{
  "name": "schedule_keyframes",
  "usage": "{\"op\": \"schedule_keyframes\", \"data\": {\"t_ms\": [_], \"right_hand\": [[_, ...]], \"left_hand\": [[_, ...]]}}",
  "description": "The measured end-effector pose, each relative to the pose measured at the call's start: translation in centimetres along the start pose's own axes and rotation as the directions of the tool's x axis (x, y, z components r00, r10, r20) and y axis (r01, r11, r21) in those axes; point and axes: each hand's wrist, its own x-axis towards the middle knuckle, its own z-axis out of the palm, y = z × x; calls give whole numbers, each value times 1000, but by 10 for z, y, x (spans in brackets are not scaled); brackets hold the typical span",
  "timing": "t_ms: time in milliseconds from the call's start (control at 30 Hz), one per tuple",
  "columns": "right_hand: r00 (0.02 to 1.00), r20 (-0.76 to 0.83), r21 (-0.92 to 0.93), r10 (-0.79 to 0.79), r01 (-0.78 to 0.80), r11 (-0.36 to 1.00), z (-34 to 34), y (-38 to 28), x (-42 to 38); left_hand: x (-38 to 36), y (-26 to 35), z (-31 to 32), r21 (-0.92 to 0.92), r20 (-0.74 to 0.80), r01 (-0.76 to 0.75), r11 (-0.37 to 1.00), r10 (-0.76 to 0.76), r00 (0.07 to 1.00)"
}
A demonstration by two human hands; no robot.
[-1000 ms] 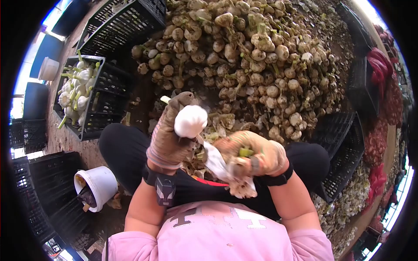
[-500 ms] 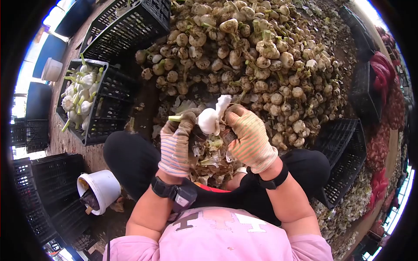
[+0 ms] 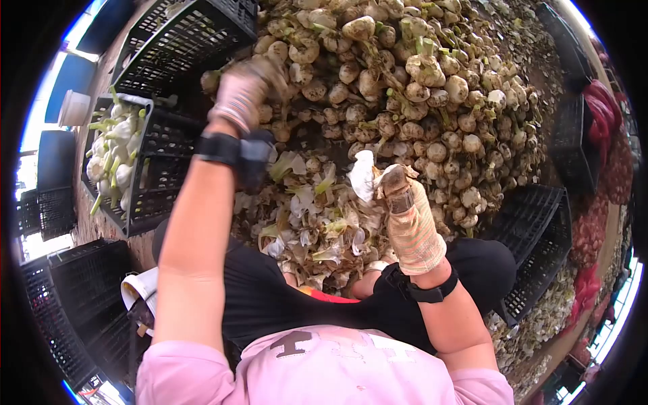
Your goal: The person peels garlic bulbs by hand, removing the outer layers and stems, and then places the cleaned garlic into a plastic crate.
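My left hand (image 3: pixel 244 91), in a striped work glove, is stretched out over the left edge of a heap of dirty garlic bulbs (image 3: pixel 415 88). Motion smears its fingers. My right hand (image 3: pixel 410 219), gloved too and with a dark band round the fingers, is closed on a white strip of garlic skin (image 3: pixel 363 177). It hovers right of the pile of loose skins and leaves (image 3: pixel 317 223) between my legs. To the left, cleaned white garlic bulbs (image 3: pixel 118 152) with trimmed green stems fill a tilted black crate (image 3: pixel 172 145).
Another black crate (image 3: pixel 196 47) stands at the upper left. A black crate (image 3: pixel 536 243) lies by my right knee, with red net sacks (image 3: pixel 594 121) farther right. Stacked crates (image 3: pixel 81 297) and a white bucket (image 3: pixel 143 287) are at the lower left.
My left hand has moved up and left from the middle to the heap. The white bulb is gone from between my hands. My right hand has shifted slightly right and down with the skin.
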Motion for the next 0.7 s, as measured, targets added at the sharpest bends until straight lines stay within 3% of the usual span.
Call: {"op": "schedule_keyframes", "data": {"t_ms": [33,67,100,167,200,233,267,300,333,367,400,467,500,567,600,633,700], "right_hand": [[998,36,-108,-56,60,992,4,-11,0],[991,78,-216,-105,119,969,4,-17,0],[993,67,-224,-101,114,968,1,-16,2],[988,121,254,96,-125,959,3,-13,10],[992,-20,-72,122,-123,990,12,-18,10],[971,-113,-183,209,-227,956,8,-11,18],[998,-34,-725,51,-59,686,1,-14,20],[993,116,-982,-23,118,149,-4,-18,20],[995,87,-996,55,85,40,-5,-17,24],[995,85,-996,51,83,44,-6,-17,28],[991,103,-992,87,108,-60,-8,-15,29],[983,130,-964,126,155,-214,-8,-17,32],[984,134,-964,121,158,-213,-3,-21,34],[948,20,-976,318,87,-200,9,-32,37],[956,101,-957,276,169,-236,7,-27,36],[956,111,-955,272,179,-238,4,-22,35],[940,272,-962,204,263,71,0,-18,32]], "left_hand": [[2,-20,39,-282,186,279,918,-233,954],[-9,-24,74,-75,189,494,866,-474,860],[-27,-50,106,27,167,319,947,-319,933],[-43,-63,135,438,415,196,877,-390,822],[-45,-76,148,548,425,159,821,-437,792],[-42,-72,150,650,427,111,752,-482,765],[-36,-67,153,680,467,67,730,-501,729],[-37,-65,151,681,478,54,730,-500,722],[-39,-45,135,493,508,159,855,-432,745],[-37,-20,116,272,513,248,930,-358,780],[-33,12,97,178,571,246,953,-304,763],[-35,57,74,-92,653,226,970,-112,749],[-41,71,67,-264,663,205,942,23,749],[-56,104,55,-427,612,128,895,182,769],[-63,130,41,-329,692,305,894,8,722],[-70,141,35,-363,662,363,858,-36,749],[-84,145,30,-419,546,319,850,-45,837]]}}
